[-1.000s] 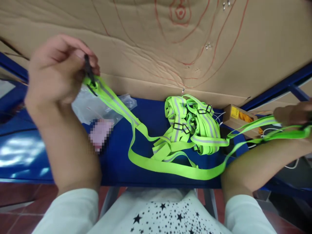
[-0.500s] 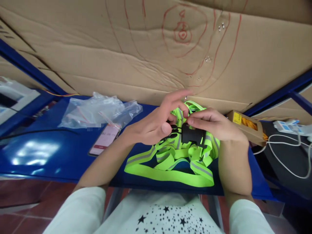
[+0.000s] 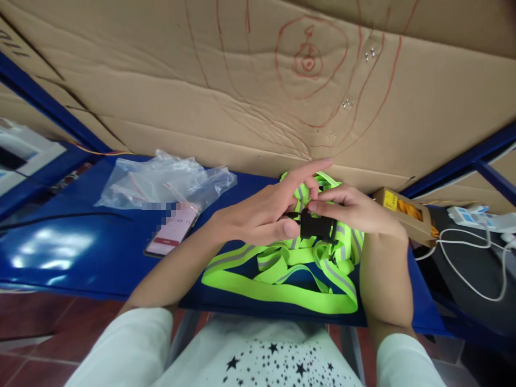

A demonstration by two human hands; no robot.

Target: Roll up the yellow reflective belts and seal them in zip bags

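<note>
Neon-green reflective straps (image 3: 282,279) lie in a loose pile on the blue table (image 3: 80,252). Above the pile, my left hand (image 3: 262,212) and my right hand (image 3: 355,212) meet around a black plastic buckle (image 3: 316,228). My right hand pinches the buckle body between thumb and fingers. My left hand's thumb and lower fingers close on the buckle's other half and its strap end, while its index finger sticks out straight. The two buckle halves touch; whether they are clicked together is hidden by my fingers.
A clear plastic bag (image 3: 161,180) and a phone (image 3: 173,234) lie left of the straps. A small cardboard box (image 3: 405,212) sits to the right, with white cables (image 3: 467,258) beyond it. A big cardboard sheet (image 3: 242,80) with red scribbles stands behind the table.
A second ago my hands were wide apart, stretching a strap between them. They have come together over the pile and pressed the two buckle halves closer.
</note>
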